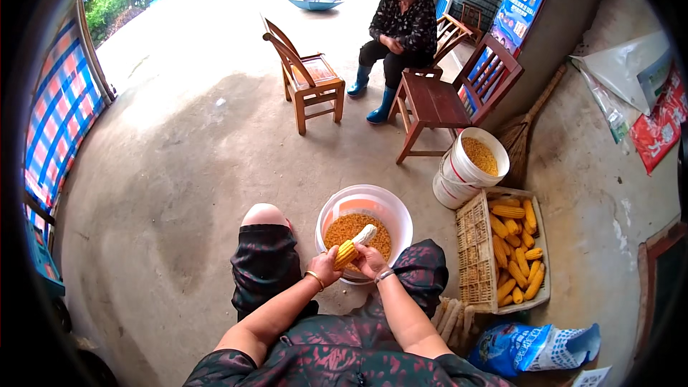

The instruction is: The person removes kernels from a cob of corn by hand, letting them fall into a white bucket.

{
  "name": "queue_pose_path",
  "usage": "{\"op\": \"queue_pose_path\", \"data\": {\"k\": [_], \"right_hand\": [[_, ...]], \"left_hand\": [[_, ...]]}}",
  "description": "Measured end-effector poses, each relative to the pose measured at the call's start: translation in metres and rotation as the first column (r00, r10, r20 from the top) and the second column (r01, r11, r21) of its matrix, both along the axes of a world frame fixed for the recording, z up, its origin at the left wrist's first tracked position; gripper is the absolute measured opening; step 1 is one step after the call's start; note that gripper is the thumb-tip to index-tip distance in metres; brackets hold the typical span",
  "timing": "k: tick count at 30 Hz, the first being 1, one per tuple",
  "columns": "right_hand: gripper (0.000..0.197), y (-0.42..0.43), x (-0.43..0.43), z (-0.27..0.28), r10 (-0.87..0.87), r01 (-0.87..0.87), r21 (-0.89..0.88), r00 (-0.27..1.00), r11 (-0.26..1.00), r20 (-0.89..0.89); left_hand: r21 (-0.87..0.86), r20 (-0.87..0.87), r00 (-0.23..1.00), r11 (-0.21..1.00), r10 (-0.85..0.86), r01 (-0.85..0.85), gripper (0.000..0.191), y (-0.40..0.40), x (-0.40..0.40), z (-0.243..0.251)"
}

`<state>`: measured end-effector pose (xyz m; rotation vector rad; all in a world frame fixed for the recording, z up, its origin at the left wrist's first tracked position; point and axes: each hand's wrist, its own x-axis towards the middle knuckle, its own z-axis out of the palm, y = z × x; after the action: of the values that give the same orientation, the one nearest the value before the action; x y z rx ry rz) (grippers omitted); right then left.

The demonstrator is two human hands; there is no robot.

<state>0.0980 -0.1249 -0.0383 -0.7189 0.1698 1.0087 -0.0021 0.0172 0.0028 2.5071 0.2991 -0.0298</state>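
Observation:
Between my knees stands a white plastic bucket [400, 209], partly filled with loose yellow corn kernels [344, 226]. Over it I hold an ear of corn [346, 253]. Its far end is a bare white cob, while the near part still carries yellow kernels. My left hand [324, 267] grips the kernel-covered end, with a gold-coloured bangle at the wrist. My right hand [371, 261] has its fingers and thumb on the ear near the edge of the kernels. A silver-coloured bracelet circles that wrist. The hands partly hide the near side of the bucket.
A plastic crate [475, 258] of corn ears [516, 258] stands to my right, beside bare cobs [449, 316] and a blue bag [516, 346]. Behind it are a bucket of kernels [449, 180] and a broom [518, 142]. Ahead, a person [403, 27] sits near wooden chairs [430, 99].

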Motion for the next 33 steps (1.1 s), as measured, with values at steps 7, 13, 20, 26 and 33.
{"op": "queue_pose_path", "data": {"k": [7,13,20,26,33], "right_hand": [[0.028,-0.005,-0.002,-0.007,0.068,-0.065,-0.028,0.993,0.997,0.097],[0.028,-0.003,0.004,-0.008,0.06,-0.059,-0.019,0.996,0.998,0.06],[0.017,0.001,0.006,-0.005,-0.132,0.138,-0.16,0.99,0.977,0.051],[0.025,-0.002,0.002,-0.001,-0.074,0.08,-0.11,0.995,0.991,0.061],[0.026,-0.002,-0.001,0.011,-0.022,0.051,-0.163,0.984,0.985,0.175]], "left_hand": [[-0.362,0.038,0.997,0.931,0.07,-0.051,0.068,0.006,-0.002,-0.022],[-0.419,0.05,0.998,0.908,0.035,-0.011,0.063,0.008,0.008,-0.029],[-0.229,0.135,0.989,0.973,0.056,-0.024,0.052,0.004,0.007,-0.019],[-0.168,0.042,0.998,0.985,0.036,-0.028,0.052,-0.002,0.001,0.006],[-0.155,0.049,0.998,0.987,0.042,-0.034,0.052,-0.004,0.001,0.002]]}}
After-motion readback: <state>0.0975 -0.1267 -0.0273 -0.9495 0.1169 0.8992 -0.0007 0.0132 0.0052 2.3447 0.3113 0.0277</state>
